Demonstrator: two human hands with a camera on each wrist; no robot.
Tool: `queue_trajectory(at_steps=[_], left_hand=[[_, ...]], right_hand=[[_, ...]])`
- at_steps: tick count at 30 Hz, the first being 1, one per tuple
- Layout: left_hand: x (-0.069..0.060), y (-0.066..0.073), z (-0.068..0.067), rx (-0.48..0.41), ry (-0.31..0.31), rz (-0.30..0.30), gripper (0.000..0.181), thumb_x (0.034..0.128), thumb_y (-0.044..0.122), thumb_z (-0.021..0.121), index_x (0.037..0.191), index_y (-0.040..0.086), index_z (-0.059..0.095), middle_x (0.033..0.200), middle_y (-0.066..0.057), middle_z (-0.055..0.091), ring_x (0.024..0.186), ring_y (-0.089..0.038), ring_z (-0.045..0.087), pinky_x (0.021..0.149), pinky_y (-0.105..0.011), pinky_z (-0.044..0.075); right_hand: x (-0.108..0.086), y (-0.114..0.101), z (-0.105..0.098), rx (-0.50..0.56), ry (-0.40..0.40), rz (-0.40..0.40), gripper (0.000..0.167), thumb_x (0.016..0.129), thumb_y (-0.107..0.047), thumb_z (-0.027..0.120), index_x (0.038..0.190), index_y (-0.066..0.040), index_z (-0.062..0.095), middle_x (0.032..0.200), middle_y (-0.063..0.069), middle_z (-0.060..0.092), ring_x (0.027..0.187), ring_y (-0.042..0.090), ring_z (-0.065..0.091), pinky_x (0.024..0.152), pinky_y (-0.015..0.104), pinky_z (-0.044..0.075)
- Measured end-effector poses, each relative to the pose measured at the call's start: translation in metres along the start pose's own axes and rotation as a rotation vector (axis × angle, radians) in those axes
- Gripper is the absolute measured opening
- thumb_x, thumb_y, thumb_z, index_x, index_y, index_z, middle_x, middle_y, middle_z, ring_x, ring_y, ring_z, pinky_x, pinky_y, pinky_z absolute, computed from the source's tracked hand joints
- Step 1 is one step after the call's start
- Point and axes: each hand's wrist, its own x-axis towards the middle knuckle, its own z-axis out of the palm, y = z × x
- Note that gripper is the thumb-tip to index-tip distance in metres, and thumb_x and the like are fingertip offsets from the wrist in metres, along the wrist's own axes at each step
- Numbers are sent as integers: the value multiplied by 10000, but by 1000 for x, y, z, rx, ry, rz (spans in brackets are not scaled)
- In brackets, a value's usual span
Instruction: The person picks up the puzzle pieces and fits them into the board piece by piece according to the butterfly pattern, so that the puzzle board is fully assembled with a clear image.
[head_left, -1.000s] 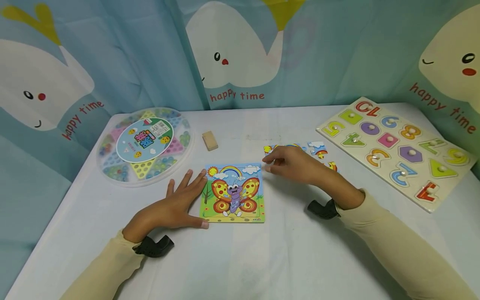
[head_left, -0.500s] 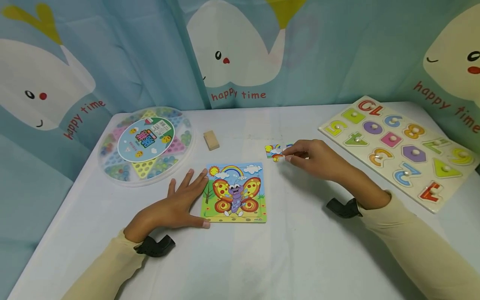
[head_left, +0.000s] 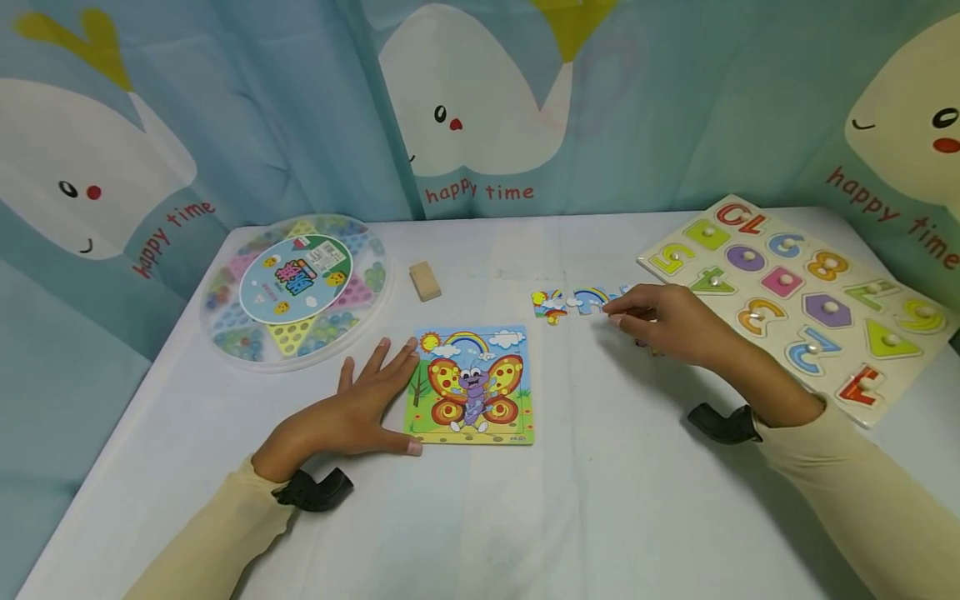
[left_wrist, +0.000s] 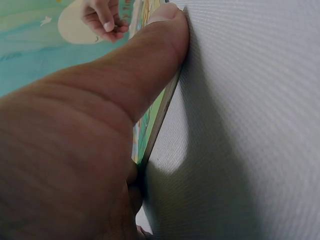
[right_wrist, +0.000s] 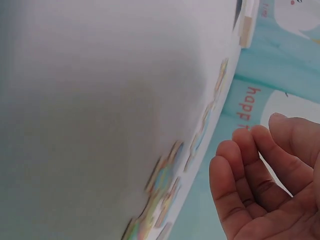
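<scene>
A square butterfly puzzle board [head_left: 474,392] lies flat on the table. My left hand [head_left: 352,412] rests at its left side with fingers spread; in the left wrist view the thumb [left_wrist: 155,55] presses against the board's edge. Behind the board and to its right lie loose puzzle pieces: one with a sun [head_left: 550,302] and one with a rainbow [head_left: 589,300]. My right hand [head_left: 667,321] is over the rest of the pieces and hides some of them. In the right wrist view its fingers are loosely bent, with nothing held, above several pieces [right_wrist: 162,175].
A small wooden block [head_left: 425,282] lies behind the board. At the back left stands a round clear bead case [head_left: 296,292]. A number and shape peg board [head_left: 795,300] lies at the right. A whale-print curtain [head_left: 480,92] hangs behind the table [head_left: 480,525].
My right hand has moved right, away from the board and across the loose pieces, uncovering the sun and rainbow pieces. My left hand has stayed at the board.
</scene>
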Motion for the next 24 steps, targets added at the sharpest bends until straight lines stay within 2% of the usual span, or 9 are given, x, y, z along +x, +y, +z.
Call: queue_trajectory(at_steps=[5,16,24], left_hand=[[0,0,1,-4,-3,-2,1152,744,519,793,1570,103,107,1626,11,-67,1446,-289,-199,1050,-637,-176],[1,0,1,-4,-1,0,1154,740,527,793,1571,110,111,1626,14,-63,1447,-285,-198,1048,-636,-179],[0,0,0,-3,1,-3,1156,738,523,798,1570,104,115,1626,10,-58,1447,-285,-197,1050,-637,-174]], right_hand=[[-5,9,-4,-36,27,1,179,916,-73,672,1068,3,728,980,98,712,860,207,627,690,143,470],[-19,24,-16,-87,63,0,172,886,-24,693,1048,24,723,940,100,711,825,193,626,633,149,472],[-26,34,-24,-100,54,91,229,899,-67,693,1098,48,702,993,143,692,906,307,630,665,128,437]])
